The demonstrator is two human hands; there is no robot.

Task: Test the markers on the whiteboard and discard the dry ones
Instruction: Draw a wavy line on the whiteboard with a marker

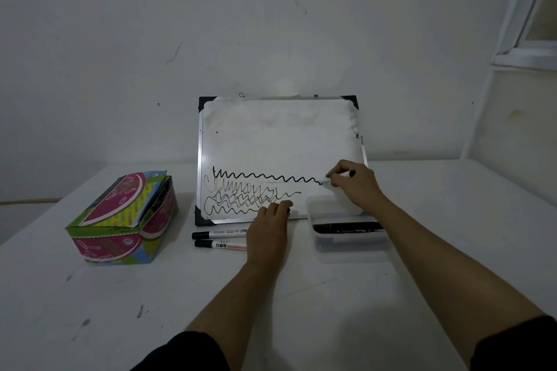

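I see the marker (337,177) lying nearly level, tip pointing left onto the whiteboard (280,141) at the end of the bold wavy line (265,177), pinched in my right hand (355,184). My left hand (269,223) rests curled at the board's lower edge, over two markers (217,238).

The left hand (269,221) covered the right ends of the two markers (219,237) on the table, and something dark at its fingertips was too hidden to identify. The right hand (352,182) concealed most of the marker (337,176) it pinched, and its forearm crossed the clear tray (346,254), hiding the right end of the dark markers (346,227) inside. The print on the markers was too small to read. A small item clipped at the right edge of the whiteboard (280,135) was unclear.
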